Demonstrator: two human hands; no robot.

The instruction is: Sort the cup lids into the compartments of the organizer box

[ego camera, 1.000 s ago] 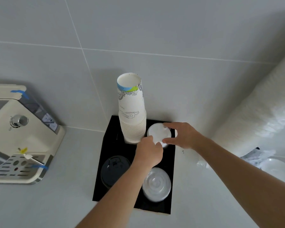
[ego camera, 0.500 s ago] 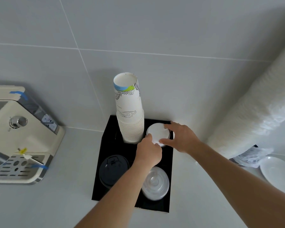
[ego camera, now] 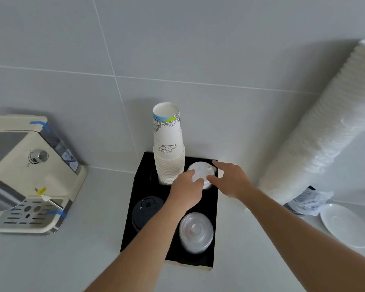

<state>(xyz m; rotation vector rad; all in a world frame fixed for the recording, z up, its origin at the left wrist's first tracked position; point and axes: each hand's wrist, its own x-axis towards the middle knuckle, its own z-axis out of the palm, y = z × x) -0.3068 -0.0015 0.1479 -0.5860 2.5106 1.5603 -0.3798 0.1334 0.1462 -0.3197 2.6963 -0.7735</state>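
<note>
- The white cup lids (ego camera: 200,172) form a round, matte stack with a raised rim, sitting in the far right compartment of the black organizer box (ego camera: 135,186), just beside the tall stack of paper cups (ego camera: 168,152) in the far left one.
- A stack of black lids (ego camera: 147,210) fills the near left compartment; a stack of clear lids (ego camera: 196,231) fills the near right one.
- The box stands on the pale desk (ego camera: 61,260), against the tiled wall.
- Compared with half a second ago, both hands are at the same white stack; the left thumb now lies a little further over the top of it, and the right hand has spread slightly wider.
- The left hand (ego camera: 185,191) comes in from the near side, its fingers (ego camera: 195,180) curled and pinching the near left edge of the white stack.
- The right hand (ego camera: 230,181) is held wide, thumb at the near right edge and forefinger reaching round the far edge, cupping the stack; how firmly it grips cannot be told.
- A cream coffee machine (ego camera: 30,175) stands at the left, a long sleeve of white cups (ego camera: 325,127) leans at the right, and a white saucer (ego camera: 343,224) lies near it.
</note>
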